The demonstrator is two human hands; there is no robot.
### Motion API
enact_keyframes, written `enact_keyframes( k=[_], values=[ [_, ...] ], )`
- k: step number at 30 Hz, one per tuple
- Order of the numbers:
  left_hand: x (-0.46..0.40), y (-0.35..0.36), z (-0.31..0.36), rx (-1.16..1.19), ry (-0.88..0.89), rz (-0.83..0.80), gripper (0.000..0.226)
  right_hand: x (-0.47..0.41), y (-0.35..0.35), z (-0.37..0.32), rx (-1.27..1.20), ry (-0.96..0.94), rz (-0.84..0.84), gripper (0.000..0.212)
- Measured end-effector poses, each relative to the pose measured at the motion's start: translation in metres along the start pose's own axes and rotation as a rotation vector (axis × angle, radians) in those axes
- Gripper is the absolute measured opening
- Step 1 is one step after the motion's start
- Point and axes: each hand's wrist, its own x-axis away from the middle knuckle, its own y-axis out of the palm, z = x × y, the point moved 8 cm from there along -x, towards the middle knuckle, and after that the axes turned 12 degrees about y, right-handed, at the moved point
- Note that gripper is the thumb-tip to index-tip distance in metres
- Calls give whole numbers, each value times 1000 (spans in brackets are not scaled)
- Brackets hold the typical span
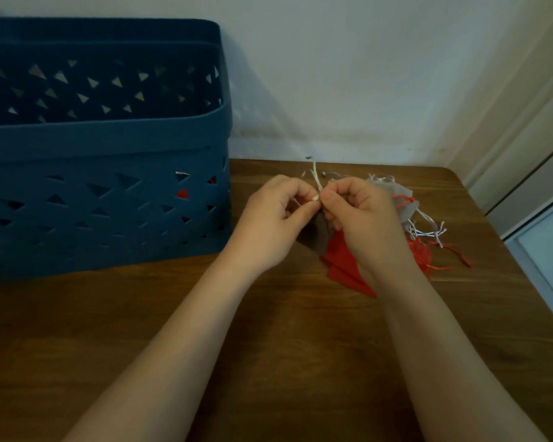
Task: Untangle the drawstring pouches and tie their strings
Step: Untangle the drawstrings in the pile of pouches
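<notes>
We see two hands close together over a brown table (268, 330). The left hand (276, 218) and the right hand (361, 218) both pinch a white string (315, 183) between thumb and fingers. The string sticks up from where the fingertips meet, and its top end points at the wall (364, 74).

A grey pouch (316, 236) hangs down between the two hands, just under the pinch. Its string is the one we hold. The hands hide the top of this pouch, so we cannot see how the string goes in.

Under the right hand lies a red pouch (342, 260), flat on the table. The right wrist covers part of it. Behind the right hand is a light grey pouch (399, 196) with a red string (404, 199) across it. More white strings (428, 229) lie in a messy bunch to the right of it, and thin red strings (457, 250) trail out past them. The hand stands in the way, so we cannot tell how many pouches are in the pile.

On the left stands a big blue basket (109, 148) with little triangle holes. It sits on the table against the wall, near the left hand but not touching it. Something red shows through a few holes
</notes>
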Motion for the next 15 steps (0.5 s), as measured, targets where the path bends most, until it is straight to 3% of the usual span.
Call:
enact_keyframes(
  k=[8,15],
  values=[
    [-1,-10,13,-180,107,20,12,1,-8,-5,51,-79,110,21],
    [1,-14,8,-185,-14,-7,9,12,3,-23,482,-298,205,9]
  ],
)
